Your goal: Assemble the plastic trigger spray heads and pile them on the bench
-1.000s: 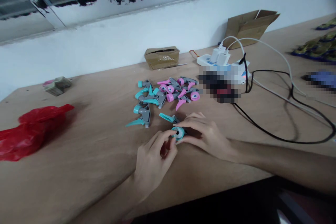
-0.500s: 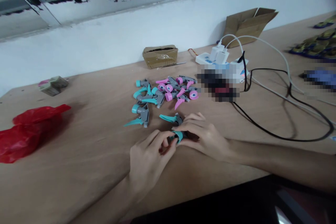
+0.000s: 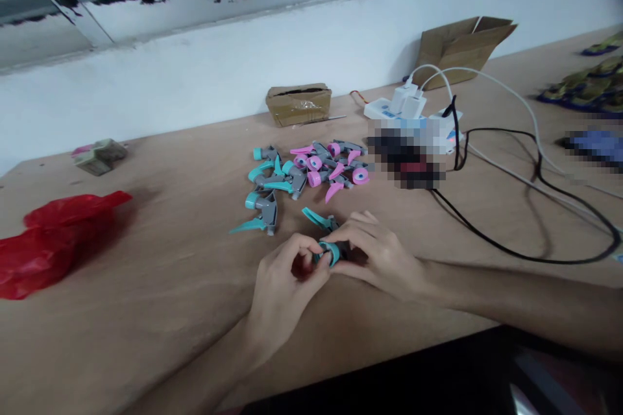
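**Teal trigger sprayer (image 3: 327,243) pinched between both hands**

Low on the wooden table (image 3: 170,285), just in front of the person, both hands meet over one sprayer head with a grey body and a teal screw cap. The left hand (image 3: 287,285) curls in from below, its thumb and fingertips closed on the teal cap end. The right hand (image 3: 382,256) comes in from the right with its fingers bent over the grey body, gripping it from above. The sprayer's teal trigger sticks out toward the far side, clear of both hands.

Just beyond the hands lies a loose heap of teal sprayers (image 3: 270,185), and touching it on the right is a heap of pink sprayers (image 3: 331,165). A red plastic bag (image 3: 53,233) lies well apart at the left edge. Against the wall stand a small cardboard box (image 3: 298,104) and, farther right, a larger open carton (image 3: 460,45). A white power strip (image 3: 403,107) sits between them, with a black cable (image 3: 535,207) looping across the table to the right.
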The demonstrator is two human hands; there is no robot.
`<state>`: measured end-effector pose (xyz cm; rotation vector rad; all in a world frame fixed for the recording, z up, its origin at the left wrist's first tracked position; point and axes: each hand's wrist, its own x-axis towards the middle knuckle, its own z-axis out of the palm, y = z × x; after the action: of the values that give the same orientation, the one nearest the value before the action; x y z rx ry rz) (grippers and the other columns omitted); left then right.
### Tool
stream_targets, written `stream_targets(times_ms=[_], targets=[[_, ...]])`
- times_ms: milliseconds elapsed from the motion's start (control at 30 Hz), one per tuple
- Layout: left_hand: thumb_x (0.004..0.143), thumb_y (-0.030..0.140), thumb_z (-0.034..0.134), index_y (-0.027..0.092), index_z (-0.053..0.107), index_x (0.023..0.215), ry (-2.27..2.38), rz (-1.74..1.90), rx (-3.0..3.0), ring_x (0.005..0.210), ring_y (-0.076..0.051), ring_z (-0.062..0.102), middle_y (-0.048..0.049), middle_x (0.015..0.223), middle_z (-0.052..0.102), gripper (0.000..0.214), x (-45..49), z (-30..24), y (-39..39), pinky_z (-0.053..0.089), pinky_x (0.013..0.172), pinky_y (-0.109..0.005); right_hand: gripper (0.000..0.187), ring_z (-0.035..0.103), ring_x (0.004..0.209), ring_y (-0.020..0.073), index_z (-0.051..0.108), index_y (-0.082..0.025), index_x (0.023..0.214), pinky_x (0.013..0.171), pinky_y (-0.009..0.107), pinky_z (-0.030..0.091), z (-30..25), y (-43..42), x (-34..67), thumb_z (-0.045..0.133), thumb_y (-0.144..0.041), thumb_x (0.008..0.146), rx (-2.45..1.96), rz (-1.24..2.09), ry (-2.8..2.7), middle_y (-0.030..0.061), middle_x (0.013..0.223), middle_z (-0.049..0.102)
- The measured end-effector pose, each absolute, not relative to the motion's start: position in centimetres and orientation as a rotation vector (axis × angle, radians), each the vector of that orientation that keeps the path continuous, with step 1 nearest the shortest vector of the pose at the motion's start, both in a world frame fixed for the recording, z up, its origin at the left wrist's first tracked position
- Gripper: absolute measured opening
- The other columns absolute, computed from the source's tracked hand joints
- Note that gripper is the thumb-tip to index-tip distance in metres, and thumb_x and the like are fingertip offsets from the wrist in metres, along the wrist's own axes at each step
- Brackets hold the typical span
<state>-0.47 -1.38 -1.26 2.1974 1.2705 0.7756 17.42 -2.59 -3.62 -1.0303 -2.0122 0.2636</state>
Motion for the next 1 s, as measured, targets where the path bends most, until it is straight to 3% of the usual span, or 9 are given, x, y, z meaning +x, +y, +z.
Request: stream_targets(times_ms=[200, 400, 633, 1000], targets=[[0.087, 0.026, 0.050, 0.019, 0.056, 0.082, 1.120, 0.888, 2.092, 0.055, -0.008, 0.053, 0.0034, 0.064, 0.056, 0.011, -0.9, -1.9, -0.9, 0.043, 0.053, -0.019, 0.024, 0.053, 0.073, 0.0151, 0.059, -0.018, 0.092, 0.070, 0.030, 0.038, -2.9, -2.4, 18.0, 0.064, -0.037, 0.078, -1.070, 0.366, -1.977, 0.0011, 0.077, 0.063], [0.091, 0.023, 0.041, 0.021, 0.050, 0.103, 0.997, 1.025, 2.046, 0.058, -0.009, 0.054, 0.0014, 0.070, 0.054, 0.015, -1.4, -2.3, -1.2, 0.047, 0.055, -0.022, 0.025, 0.055, 0.081, 0.0165, 0.059, -0.019, 0.096, 0.077, 0.033, 0.039, -2.9, -2.2, 18.4, 0.066, -0.034, 0.077, -1.067, 0.380, -1.973, 0.0017, 0.084, 0.066], [0.083, 0.022, 0.053, 0.019, 0.059, 0.085, 0.980, 0.787, 2.450, 0.052, -0.007, 0.046, 0.0031, 0.068, 0.046, 0.007, -0.8, -1.0, -1.1, 0.041, 0.047, -0.018, 0.021, 0.056, 0.082, 0.0176, 0.059, -0.020, 0.099, 0.078, 0.035, 0.041, -3.1, -2.1, 18.4, 0.062, -0.032, 0.081, -1.058, 0.393, -1.971, 0.0024, 0.085, 0.067], [0.082, 0.025, 0.057, 0.021, 0.065, 0.090, 1.046, 0.868, 2.640, 0.053, -0.008, 0.051, 0.0011, 0.067, 0.055, 0.013, -0.9, -1.0, -1.6, 0.041, 0.047, -0.017, 0.023, 0.058, 0.079, 0.0139, 0.058, -0.022, 0.099, 0.096, 0.039, 0.026, -3.1, -2.7, 18.3, 0.059, -0.038, 0.082, -1.185, 0.297, -1.985, -0.0022, 0.080, 0.065]])
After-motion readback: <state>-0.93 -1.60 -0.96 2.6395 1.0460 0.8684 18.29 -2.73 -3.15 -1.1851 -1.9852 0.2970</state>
